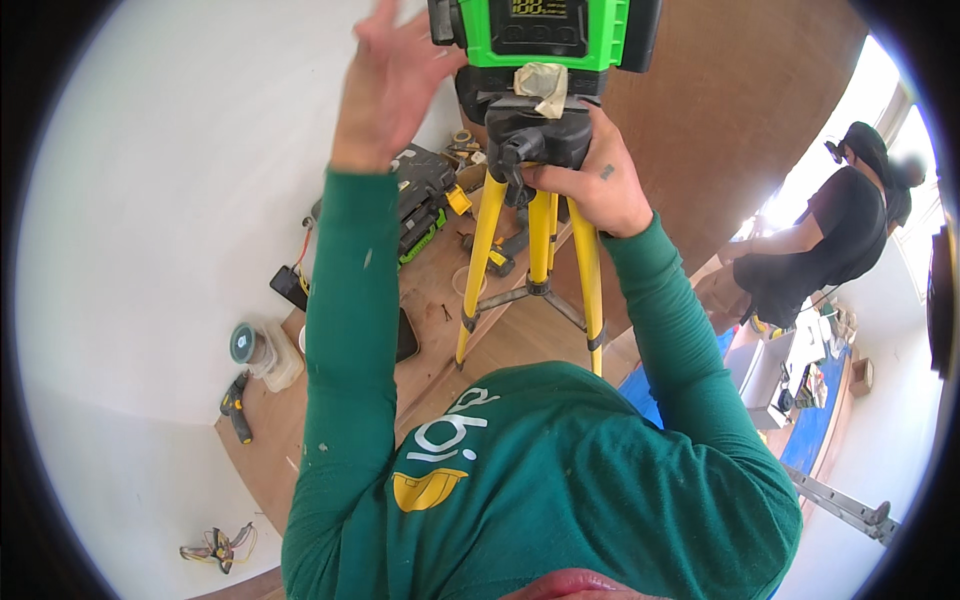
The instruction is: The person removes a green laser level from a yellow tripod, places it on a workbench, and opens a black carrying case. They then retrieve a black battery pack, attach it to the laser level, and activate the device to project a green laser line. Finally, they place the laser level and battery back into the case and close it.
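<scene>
A green and black laser level (545,40) with a lit display is mounted on a tripod (540,240) with yellow legs. Crumpled beige tape (541,86) clings to the front of its base. My right hand (605,180) grips the black tripod head (545,138) from the right, thumb across its front and the other fingers partly hidden behind. Raised just left of the level, my left hand (390,95) is blurred, with fingers spread and nothing in it. Its fingertips come close to the level's left side; I cannot tell whether they touch.
On the wooden worktop (265,440) lie a black toolbox (425,190), a drill (505,255), another power tool (236,407) and plastic tubs (265,355). A large brown panel (715,90) stands behind the tripod. A co-worker (815,235) stands at right, near a cluttered blue-covered table (815,425).
</scene>
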Action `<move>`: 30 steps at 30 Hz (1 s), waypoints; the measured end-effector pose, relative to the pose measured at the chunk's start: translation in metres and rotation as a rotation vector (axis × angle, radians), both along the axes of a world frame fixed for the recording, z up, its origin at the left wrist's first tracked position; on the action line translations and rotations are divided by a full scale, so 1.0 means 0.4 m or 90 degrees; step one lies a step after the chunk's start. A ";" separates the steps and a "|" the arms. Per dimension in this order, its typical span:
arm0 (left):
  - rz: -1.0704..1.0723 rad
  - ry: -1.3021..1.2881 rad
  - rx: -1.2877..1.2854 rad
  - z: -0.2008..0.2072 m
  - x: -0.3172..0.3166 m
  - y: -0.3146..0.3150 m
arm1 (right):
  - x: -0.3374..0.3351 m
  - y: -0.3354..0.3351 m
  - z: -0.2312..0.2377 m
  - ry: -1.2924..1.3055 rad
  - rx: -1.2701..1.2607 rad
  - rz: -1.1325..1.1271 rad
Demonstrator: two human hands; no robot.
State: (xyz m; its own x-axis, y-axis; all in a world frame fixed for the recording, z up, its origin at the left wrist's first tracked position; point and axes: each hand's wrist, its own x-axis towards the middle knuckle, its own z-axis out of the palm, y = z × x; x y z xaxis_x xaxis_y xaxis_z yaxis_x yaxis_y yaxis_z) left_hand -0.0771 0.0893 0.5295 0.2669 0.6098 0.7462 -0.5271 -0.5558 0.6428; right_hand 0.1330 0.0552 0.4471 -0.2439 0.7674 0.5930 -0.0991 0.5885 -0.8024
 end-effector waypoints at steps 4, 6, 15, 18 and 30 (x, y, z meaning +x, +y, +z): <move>-0.229 0.060 -0.047 -0.011 0.022 0.154 | 0.000 0.004 0.032 -0.038 -0.038 0.079; -0.240 0.061 -0.063 0.015 0.047 0.144 | -0.003 0.004 0.041 -0.040 -0.022 0.079; -0.260 0.101 -0.065 0.034 0.103 0.091 | 0.014 0.014 0.029 -0.001 -0.039 0.015; -0.148 0.136 -0.014 0.039 0.132 0.039 | 0.014 0.027 0.022 -0.007 -0.010 -0.027; -0.215 0.091 -0.009 -0.085 0.083 0.131 | 0.030 0.010 0.005 -0.073 0.003 -0.012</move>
